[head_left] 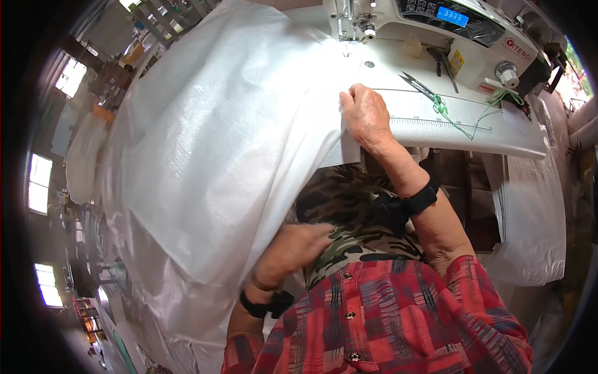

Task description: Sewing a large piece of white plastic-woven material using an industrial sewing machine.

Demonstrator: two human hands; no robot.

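Feeding white woven sheet (218, 143) toward sewing machine (436, 31) on bench (436, 134): right hand (366, 115) clenched on its edge, left hand (293, 246) pressed flat beneath; next, probably aligning under needle

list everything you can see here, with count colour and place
fabric: 1, white woven, draped over table's left side and lap
sewing machine: 1, white, top centre on table
table: 1, white, upper right
scissors: 1, dark, on table right of right hand
cord: 1, green, by scissors
right hand: 1, on fabric edge, black wristband
left hand: 1, under fabric at lap, black wristband
shirt: 1, red plaid, bottom
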